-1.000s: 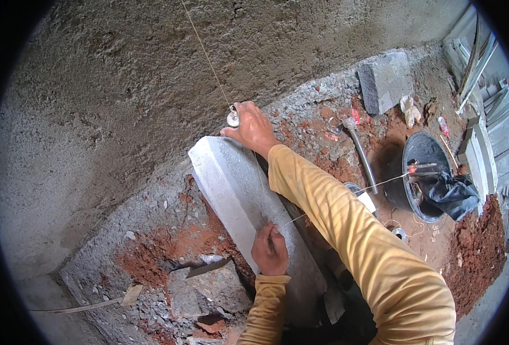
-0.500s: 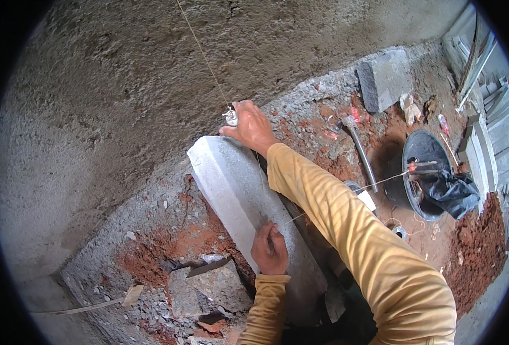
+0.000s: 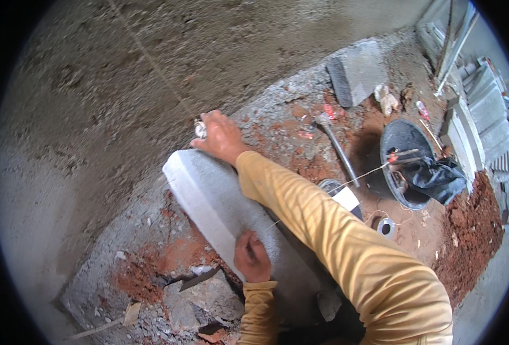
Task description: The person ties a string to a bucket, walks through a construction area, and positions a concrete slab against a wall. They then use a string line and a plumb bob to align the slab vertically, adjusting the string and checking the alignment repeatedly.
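Observation:
A long pale concrete kerb block (image 3: pixel 208 190) lies below the rough wall. At its far end my right hand (image 3: pixel 221 138) is closed around a small whitish round piece (image 3: pixel 200 129) against the wall. A string (image 3: pixel 151 60) runs from that piece up the wall to the upper left. My left hand (image 3: pixel 253 257) rests over the middle of the block, its fingers curled in a pinch. A thin cord (image 3: pixel 361 176) leads toward these fingers from the bucket side, passing behind my right forearm. The fingertips seem to hold its end.
A black bucket (image 3: pixel 389 141) with a black plastic bag (image 3: pixel 438 181) stands at the right. Near it lie a hammer (image 3: pixel 340 149), a spool (image 3: pixel 385 227) and a grey stone block (image 3: pixel 358 75). Broken concrete (image 3: pixel 208 299) and red soil lie left of the kerb block.
The whole view has shifted, so the scene sits further left. Both hands keep their places at the block; the string on the wall looks blurred now.

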Demonstrator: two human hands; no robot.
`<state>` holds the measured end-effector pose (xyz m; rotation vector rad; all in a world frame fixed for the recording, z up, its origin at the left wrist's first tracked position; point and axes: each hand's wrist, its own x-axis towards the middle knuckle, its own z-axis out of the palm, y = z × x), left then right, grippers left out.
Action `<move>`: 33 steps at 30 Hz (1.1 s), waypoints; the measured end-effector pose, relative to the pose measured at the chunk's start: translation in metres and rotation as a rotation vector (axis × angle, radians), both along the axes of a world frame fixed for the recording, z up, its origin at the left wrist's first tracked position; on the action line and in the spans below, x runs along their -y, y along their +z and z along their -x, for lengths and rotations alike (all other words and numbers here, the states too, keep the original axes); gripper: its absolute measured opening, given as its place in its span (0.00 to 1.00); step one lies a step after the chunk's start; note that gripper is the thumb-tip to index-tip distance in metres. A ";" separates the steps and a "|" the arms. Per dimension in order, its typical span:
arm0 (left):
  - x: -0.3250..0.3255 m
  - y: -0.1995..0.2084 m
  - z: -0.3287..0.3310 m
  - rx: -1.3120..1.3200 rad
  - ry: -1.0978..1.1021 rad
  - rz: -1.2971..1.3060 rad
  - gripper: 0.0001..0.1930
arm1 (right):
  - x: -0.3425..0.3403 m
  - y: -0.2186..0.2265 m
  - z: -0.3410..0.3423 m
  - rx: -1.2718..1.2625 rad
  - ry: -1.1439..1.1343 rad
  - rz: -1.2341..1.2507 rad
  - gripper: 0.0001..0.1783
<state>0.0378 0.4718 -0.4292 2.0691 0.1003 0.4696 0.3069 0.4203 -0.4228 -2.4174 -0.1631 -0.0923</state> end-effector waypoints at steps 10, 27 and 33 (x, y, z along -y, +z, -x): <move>0.000 -0.001 0.003 -0.060 0.024 0.088 0.07 | 0.000 -0.007 0.000 0.105 0.013 -0.057 0.34; 0.000 0.010 -0.001 -0.068 0.018 0.126 0.07 | 0.006 -0.001 -0.001 0.020 0.049 -0.016 0.42; -0.001 0.008 0.002 -0.073 0.024 0.140 0.09 | 0.009 -0.001 -0.001 -0.033 0.086 -0.015 0.44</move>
